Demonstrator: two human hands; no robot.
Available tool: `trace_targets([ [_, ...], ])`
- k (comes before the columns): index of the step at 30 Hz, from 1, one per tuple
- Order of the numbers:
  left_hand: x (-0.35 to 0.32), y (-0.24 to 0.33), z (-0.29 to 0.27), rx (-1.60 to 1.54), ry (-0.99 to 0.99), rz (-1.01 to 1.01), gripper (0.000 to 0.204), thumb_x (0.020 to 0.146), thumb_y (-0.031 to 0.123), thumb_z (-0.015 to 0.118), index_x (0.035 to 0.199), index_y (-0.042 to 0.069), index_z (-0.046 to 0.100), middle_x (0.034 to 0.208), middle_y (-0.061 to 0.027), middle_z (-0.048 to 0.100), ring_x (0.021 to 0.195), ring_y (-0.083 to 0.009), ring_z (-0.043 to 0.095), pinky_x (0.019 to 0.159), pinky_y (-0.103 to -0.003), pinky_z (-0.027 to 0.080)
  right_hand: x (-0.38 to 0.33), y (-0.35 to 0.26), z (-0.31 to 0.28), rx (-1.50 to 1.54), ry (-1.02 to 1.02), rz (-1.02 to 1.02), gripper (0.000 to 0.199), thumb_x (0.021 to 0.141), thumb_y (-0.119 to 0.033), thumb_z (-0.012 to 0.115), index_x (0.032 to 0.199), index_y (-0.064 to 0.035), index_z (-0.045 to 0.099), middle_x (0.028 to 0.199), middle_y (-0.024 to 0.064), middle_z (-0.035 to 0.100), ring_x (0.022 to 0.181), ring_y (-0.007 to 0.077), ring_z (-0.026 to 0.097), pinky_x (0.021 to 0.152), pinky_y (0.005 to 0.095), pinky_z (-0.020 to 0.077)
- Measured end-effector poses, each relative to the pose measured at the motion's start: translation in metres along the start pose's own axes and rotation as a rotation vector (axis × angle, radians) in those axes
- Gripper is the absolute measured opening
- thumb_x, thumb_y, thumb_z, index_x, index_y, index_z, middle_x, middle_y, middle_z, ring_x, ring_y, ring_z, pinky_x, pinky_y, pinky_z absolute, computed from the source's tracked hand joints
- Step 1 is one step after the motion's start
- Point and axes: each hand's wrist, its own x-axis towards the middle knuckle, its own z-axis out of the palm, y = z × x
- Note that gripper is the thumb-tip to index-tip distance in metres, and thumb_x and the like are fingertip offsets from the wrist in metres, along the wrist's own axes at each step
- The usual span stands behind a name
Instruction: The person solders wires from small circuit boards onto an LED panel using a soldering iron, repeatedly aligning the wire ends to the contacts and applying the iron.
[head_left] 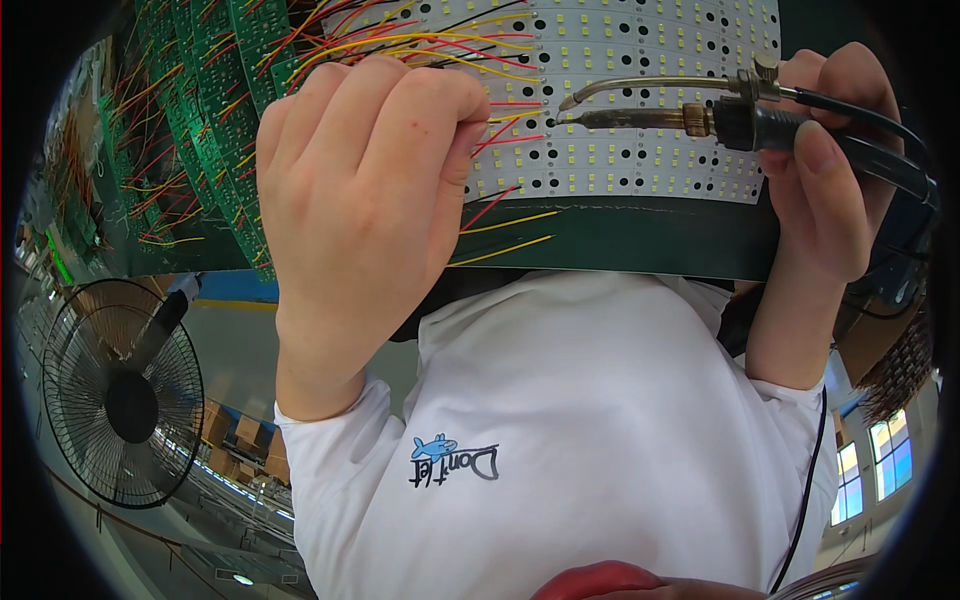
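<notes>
My left hand (pixel 365 180) is closed in a pinch over the left edge of a white LED board panel (pixel 600 150). A thin yellow wire (pixel 518 117) runs from its fingertips to the panel, with red wires close beside it; the pinch itself is partly hidden. My right hand (pixel 835 170) is closed around the dark handle of a soldering iron (pixel 640 120). The iron's tip points left and meets the panel beside the end of the yellow wire. Above the tip, a thin curved metal tube (pixel 640 84) is clamped to the iron.
Green circuit boards (pixel 190 110) with red, yellow and black wires overlap at the left. Loose wire ends (pixel 505 250) lie on the dark green table edge (pixel 640 240) nearest my body. A black cable (pixel 880 165) trails from the iron at the right. A fan (pixel 125 400) stands lower left.
</notes>
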Motion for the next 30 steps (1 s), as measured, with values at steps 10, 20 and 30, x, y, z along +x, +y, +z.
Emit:
trace_targets([
  [10, -0.002, -0.005, 0.002, -0.01, 0.027, 0.017, 0.011, 0.084, 0.005, 0.07, 0.092, 0.007, 0.062, 0.083, -0.004, 0.063, 0.077, -0.0254, 0.06, 0.072, -0.036, 0.042, 0.006, 0.001, 0.003, -0.088, -0.054, -0.034, 0.022, 0.093, -0.014, 0.061, 0.105, -0.0024, 0.047, 0.087, 0.0105, 0.056, 0.074, 0.0099, 0.051, 0.06, 0.0203, 0.039],
  [20, -0.003, -0.008, 0.0, -0.008, -0.011, 0.025, 0.011, 0.084, 0.005, 0.069, 0.092, 0.007, 0.062, 0.084, -0.0038, 0.064, 0.079, -0.026, 0.06, 0.072, -0.037, 0.042, 0.005, 0.007, -0.009, -0.066, -0.087, -0.01, 0.022, 0.093, -0.014, 0.061, 0.104, -0.0025, 0.046, 0.089, 0.01, 0.055, 0.075, 0.0094, 0.051, 0.06, 0.0196, 0.0386],
  [30, -0.002, -0.008, -0.001, -0.01, -0.008, 0.029, 0.012, 0.083, 0.004, 0.069, 0.091, 0.007, 0.062, 0.084, -0.0037, 0.064, 0.079, -0.0254, 0.06, 0.072, -0.037, 0.042, -0.002, 0.007, -0.019, 0.007, -0.08, 0.075, 0.021, 0.094, -0.013, 0.059, 0.104, -0.0029, 0.044, 0.093, 0.0104, 0.052, 0.078, 0.0096, 0.051, 0.063, 0.019, 0.0395],
])
